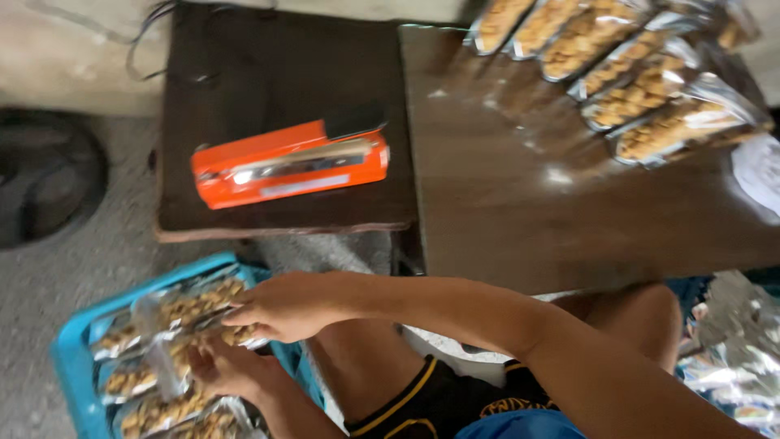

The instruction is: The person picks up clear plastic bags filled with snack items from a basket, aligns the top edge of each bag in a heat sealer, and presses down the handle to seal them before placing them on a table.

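Both hands work over a blue crate (69,341) on the floor, left of the table (569,228). The right hand (280,305) and left hand (223,367) curl their fingers (236,315) around a clear snack bag (183,313). The bag's long axis runs left to right, tilted slightly upward to the right.

Your hands, left hand (223,366) and right hand (280,307), sit at near left over the crate (69,345), touching the snack packets (175,313) lying in it. Farther off, the sealer (288,167) lies on the low stand (244,73). To its right stands the worktop (528,211), with a row of filled bags (642,81) along its far right.
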